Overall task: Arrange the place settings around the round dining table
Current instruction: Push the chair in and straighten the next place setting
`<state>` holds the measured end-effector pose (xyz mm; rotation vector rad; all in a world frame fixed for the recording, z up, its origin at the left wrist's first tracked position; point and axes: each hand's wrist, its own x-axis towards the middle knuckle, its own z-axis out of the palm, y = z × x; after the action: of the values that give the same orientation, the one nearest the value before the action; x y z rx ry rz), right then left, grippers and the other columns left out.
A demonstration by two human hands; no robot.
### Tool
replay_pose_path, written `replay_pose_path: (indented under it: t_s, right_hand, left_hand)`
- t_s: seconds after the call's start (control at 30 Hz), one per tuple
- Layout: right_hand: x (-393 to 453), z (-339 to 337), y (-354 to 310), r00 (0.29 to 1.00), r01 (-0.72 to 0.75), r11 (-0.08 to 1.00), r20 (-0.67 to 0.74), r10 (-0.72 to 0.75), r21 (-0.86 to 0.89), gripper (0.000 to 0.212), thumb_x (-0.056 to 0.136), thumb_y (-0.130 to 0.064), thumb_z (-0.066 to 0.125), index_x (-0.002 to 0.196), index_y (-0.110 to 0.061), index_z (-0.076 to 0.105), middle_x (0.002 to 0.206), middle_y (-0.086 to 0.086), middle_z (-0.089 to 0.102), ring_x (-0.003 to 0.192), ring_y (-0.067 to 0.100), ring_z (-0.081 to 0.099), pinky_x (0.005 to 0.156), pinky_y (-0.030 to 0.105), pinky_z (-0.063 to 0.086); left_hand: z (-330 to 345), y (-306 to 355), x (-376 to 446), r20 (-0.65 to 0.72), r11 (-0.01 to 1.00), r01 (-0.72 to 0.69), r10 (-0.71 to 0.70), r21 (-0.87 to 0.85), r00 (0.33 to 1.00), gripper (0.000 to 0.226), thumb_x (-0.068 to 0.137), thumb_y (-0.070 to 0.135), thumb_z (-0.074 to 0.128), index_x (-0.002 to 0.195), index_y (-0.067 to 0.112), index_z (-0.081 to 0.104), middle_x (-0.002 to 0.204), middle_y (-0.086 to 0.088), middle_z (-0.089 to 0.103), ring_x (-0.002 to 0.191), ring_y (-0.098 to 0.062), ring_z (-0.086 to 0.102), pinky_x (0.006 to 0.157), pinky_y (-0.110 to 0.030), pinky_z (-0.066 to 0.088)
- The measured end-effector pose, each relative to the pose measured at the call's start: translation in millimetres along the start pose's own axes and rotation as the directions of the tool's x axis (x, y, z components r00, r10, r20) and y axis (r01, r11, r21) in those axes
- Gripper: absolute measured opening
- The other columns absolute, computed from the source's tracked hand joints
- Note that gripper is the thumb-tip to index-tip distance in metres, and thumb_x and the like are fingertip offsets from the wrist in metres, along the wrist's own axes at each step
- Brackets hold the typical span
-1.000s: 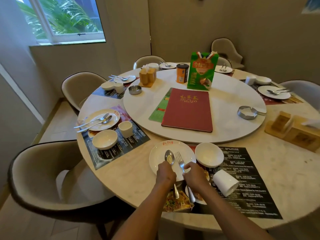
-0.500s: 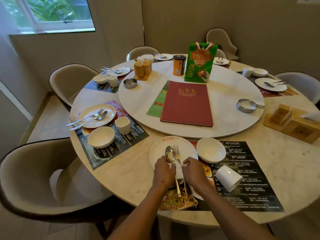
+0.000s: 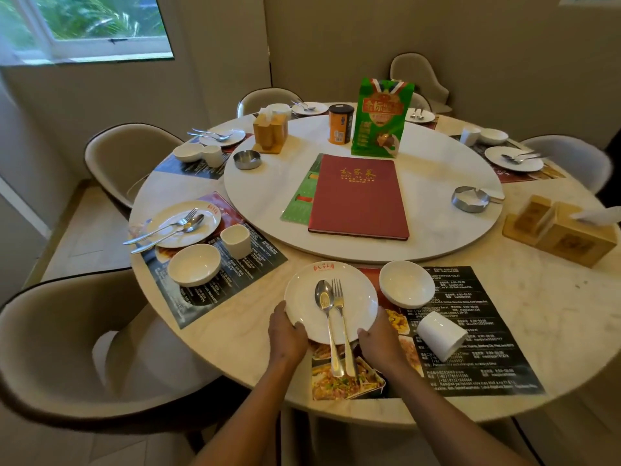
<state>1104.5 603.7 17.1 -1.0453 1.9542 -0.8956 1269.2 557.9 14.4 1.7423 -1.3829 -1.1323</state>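
A white plate (image 3: pixel 304 297) lies at the near edge of the round table (image 3: pixel 235 351), partly on a dark placemat (image 3: pixel 477 351). A spoon (image 3: pixel 325 317) and a fork (image 3: pixel 340 311) lie side by side on it, handles pointing toward me past the rim. My left hand (image 3: pixel 287 334) grips the plate's near-left rim and my right hand (image 3: pixel 378 341) grips its near-right rim. A white bowl (image 3: pixel 406 288) sits right of the plate. A white cup (image 3: pixel 441 335) lies on its side on the placemat.
A lazy Susan (image 3: pixel 437 230) carries a red menu (image 3: pixel 359 196), a green bag (image 3: pixel 381 119), an orange can (image 3: pixel 341 124) and two metal ashtrays. Set places ring the table; the left one has a plate (image 3: pixel 205 218), bowl (image 3: pixel 194 269) and cup (image 3: pixel 235 240). Wooden holders (image 3: pixel 561 233) stand right. Chairs surround the table.
My hands have left the spoon and fork handles and moved outward to the plate's rim. The cutlery now lies closer together on the plate.
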Motion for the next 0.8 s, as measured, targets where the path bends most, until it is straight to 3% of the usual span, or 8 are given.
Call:
replay_pose_path:
  t_s: [0.2,0.3,0.4,0.47,0.5,0.57,0.67,0.8]
  right_hand:
    - [-19.8,27.5,-4.2,0.997,-0.037,0.998,-0.065,0.041,0.054,0.071,0.089,-0.004,0.058,0.148,-0.013,0.021,0.143,0.010,0.045,0.130,0.027,0.045,0.099,0.032,0.044]
    - [-24.9,28.2,-5.7,0.994,-0.055,0.994,-0.085,0.063,0.099,0.067,0.090,-0.007,0.058,0.147,-0.014,0.023,0.139,0.009,0.049,0.126,0.026,0.049,0.096,0.032,0.046]
    - [-33.4,9.7,-6.7,0.995,-0.043,0.992,-0.086,0.053,0.120,0.060,0.092,-0.015,0.056,0.144,-0.015,0.027,0.112,0.006,0.064,0.101,0.020,0.062,0.075,0.026,0.049]
    - [-38.8,-12.2,-4.4,0.992,0.027,0.998,-0.125,-0.021,0.049,0.048,0.093,-0.019,0.056,0.137,-0.017,0.037,0.088,-0.003,0.063,0.083,0.011,0.061,0.065,0.022,0.046]
    - [-40.8,-25.4,-2.4,0.985,0.059,0.998,-0.163,-0.055,0.020,0.042,0.093,-0.019,0.057,0.132,-0.019,0.042,0.087,-0.006,0.061,0.085,0.010,0.061,0.068,0.024,0.049]
    - [-42.7,-53.7,6.8,0.963,0.095,0.995,-0.250,-0.100,-0.033,0.032,0.092,-0.019,0.057,0.123,-0.021,0.051,0.095,-0.006,0.059,0.097,0.014,0.061,0.079,0.033,0.054]
    - [-44.9,-89.5,30.2,0.904,0.146,0.978,-0.382,-0.193,-0.149,0.027,0.089,-0.022,0.060,0.115,-0.026,0.054,0.105,-0.005,0.057,0.101,0.013,0.057,0.080,0.029,0.052]
    - [-41.7,-116.1,59.8,0.883,0.096,0.941,-0.408,-0.230,-0.323,0.053,0.081,-0.033,0.069,0.127,-0.026,0.045,0.129,-0.001,0.045,0.118,0.015,0.041,0.091,0.028,0.038]
  left_hand:
    - [-26.4,-13.7,12.6,0.062,0.998,-0.019,0.015,0.063,0.998,0.057,0.088,0.005,0.057,0.141,0.013,0.038,0.136,-0.013,0.047,0.121,-0.028,0.048,0.105,-0.047,0.042]
    - [-29.4,-12.2,11.1,0.023,0.993,-0.041,0.039,0.107,0.999,0.056,0.090,0.010,0.057,0.142,0.011,0.036,0.138,-0.014,0.043,0.123,-0.028,0.045,0.105,-0.043,0.041]
    - [-18.0,-0.1,-0.7,-0.066,0.936,-0.232,0.258,0.264,0.964,0.054,0.090,0.020,0.060,0.139,0.012,0.039,0.139,-0.011,0.042,0.125,-0.028,0.041,0.103,-0.038,0.039]
    - [1.8,14.1,-12.7,-0.023,0.870,-0.384,0.410,0.308,0.912,0.052,0.089,0.023,0.062,0.137,0.015,0.043,0.139,-0.007,0.044,0.126,-0.024,0.042,0.101,-0.032,0.038]
    - [14.5,22.2,-20.2,0.031,0.840,-0.450,0.463,0.303,0.886,0.051,0.089,0.024,0.062,0.136,0.016,0.043,0.140,-0.006,0.044,0.127,-0.022,0.042,0.101,-0.029,0.035]
    - [43.2,36.6,-35.4,0.153,0.787,-0.558,0.537,0.262,0.830,0.048,0.090,0.026,0.060,0.135,0.019,0.044,0.141,-0.002,0.045,0.128,-0.018,0.043,0.099,-0.023,0.031]
    - [85.6,48.6,-57.3,0.359,0.722,-0.664,0.578,0.192,0.733,0.045,0.091,0.027,0.058,0.134,0.023,0.043,0.139,0.002,0.046,0.123,-0.015,0.047,0.097,-0.023,0.037]
    - [126.0,44.1,-67.7,0.443,0.660,-0.685,0.537,0.308,0.717,0.051,0.095,0.032,0.049,0.143,0.020,0.036,0.146,-0.001,0.041,0.132,-0.017,0.041,0.108,-0.033,0.037]
